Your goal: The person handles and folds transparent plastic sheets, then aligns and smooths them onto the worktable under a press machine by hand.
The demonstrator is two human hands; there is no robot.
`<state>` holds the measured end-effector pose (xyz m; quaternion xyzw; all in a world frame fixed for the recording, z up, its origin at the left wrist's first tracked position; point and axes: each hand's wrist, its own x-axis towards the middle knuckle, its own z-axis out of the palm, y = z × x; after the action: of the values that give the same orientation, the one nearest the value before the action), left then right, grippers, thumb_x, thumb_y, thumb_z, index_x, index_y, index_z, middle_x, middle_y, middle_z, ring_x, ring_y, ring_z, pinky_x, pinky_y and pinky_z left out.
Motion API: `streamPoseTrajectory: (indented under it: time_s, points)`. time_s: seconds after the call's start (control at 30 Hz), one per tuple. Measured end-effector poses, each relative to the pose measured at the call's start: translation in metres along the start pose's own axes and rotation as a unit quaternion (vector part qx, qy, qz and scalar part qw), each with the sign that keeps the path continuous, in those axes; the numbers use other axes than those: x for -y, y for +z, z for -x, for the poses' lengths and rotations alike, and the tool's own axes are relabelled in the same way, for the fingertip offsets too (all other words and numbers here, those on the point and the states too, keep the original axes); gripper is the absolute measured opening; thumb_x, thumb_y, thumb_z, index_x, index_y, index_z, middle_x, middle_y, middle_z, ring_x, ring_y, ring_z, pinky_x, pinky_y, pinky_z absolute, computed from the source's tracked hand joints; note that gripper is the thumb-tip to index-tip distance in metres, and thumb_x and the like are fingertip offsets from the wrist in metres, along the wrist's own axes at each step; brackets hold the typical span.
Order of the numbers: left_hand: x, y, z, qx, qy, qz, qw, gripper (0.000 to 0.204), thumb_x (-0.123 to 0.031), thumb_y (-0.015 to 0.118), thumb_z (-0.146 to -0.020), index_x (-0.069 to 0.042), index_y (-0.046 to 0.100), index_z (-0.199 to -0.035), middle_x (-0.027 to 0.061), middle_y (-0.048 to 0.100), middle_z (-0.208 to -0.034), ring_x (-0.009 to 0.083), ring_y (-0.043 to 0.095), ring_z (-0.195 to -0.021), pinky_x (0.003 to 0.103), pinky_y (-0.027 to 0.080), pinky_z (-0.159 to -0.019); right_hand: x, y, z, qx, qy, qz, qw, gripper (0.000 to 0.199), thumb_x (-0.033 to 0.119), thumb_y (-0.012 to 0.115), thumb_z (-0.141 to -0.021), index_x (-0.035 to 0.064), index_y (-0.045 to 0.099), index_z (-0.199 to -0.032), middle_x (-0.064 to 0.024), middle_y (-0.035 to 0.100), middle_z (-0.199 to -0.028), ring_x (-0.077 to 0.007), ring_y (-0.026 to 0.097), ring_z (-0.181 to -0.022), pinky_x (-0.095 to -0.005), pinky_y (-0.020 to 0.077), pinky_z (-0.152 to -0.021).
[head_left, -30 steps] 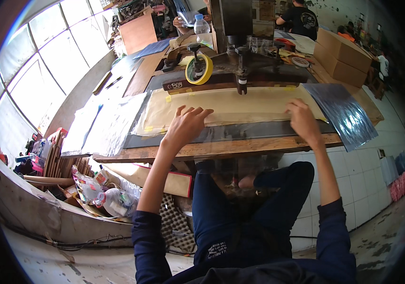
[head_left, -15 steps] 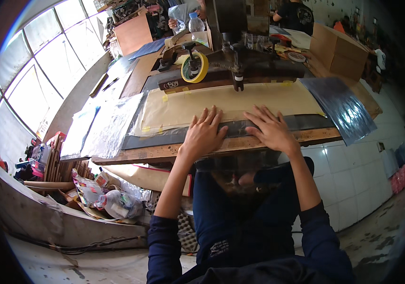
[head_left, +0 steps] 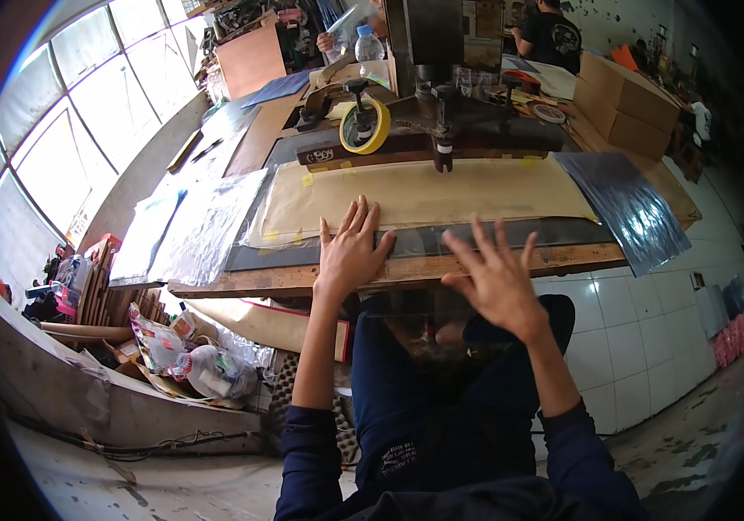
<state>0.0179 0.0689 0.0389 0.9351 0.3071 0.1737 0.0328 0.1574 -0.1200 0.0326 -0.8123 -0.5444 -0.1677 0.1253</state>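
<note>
1. Clear plastic sheet [head_left: 476,239] lies flat along the near edge of the wooden tabletop [head_left: 241,282], its front part overhanging toward the lap; flat placement suits smoothing by palm.
2. Left hand [head_left: 353,252] rests palm-down on the sheet's left part, fingers spread and extended toward 12 o'clock, apparently pinning it.
3. Right hand [head_left: 498,278] hovers at the overhanging edge, fingers splayed, gripping nothing; contact cannot be confirmed.
4. Tan paper [head_left: 424,195] lies at 12 o'clock beyond the sheet, taped at corners.
5. Press machine [head_left: 433,130] and yellow tape roll [head_left: 366,126] stand farther back.
6. Grey film sheet [head_left: 628,208] drapes at 2 o'clock.
</note>
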Motion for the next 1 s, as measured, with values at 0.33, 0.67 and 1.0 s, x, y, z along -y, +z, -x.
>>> streamPoseTrajectory:
  time_s: [0.33,0.67,1.0]
  points:
    - [0.033,-0.008,-0.003,-0.148,-0.039,0.309,0.939,0.048,-0.037,0.035,-0.095,-0.005,0.044,-0.129,0.0191,0.03,-0.14,0.036,0.037,-0.124,0.038,0.031,-0.101,-0.005,0.018,-0.048,0.086,0.001,-0.049,0.995,0.067,0.071,0.026,-0.08,0.0348,0.032,-0.136,-0.0122,0.02,-0.146,-0.0444,0.015,-0.132,-0.0689,0.0108,-0.098]
    - [0.028,-0.006,0.002,-0.131,-0.033,0.288,0.948,0.044,-0.036,0.04,-0.093,-0.002,0.056,-0.116,0.0193,0.037,-0.135,0.0361,0.048,-0.115,0.037,0.038,-0.095,-0.004,0.035,-0.095,0.176,0.034,-0.066,0.982,0.072,0.076,0.023,-0.077,0.0385,0.024,-0.138,-0.007,0.012,-0.149,-0.0409,0.004,-0.135,-0.0676,0.0004,-0.1]
    - [0.03,-0.007,0.002,-0.142,-0.024,0.291,0.946,0.042,-0.034,0.043,-0.093,-0.002,0.056,-0.116,0.0226,0.038,-0.134,0.0369,0.04,-0.122,0.038,0.035,-0.098,-0.007,0.038,-0.111,0.198,0.038,-0.076,0.976,0.073,0.076,0.022,-0.077,0.0381,0.021,-0.139,-0.008,0.01,-0.149,-0.0423,0.003,-0.135,-0.0675,-0.0008,-0.1]
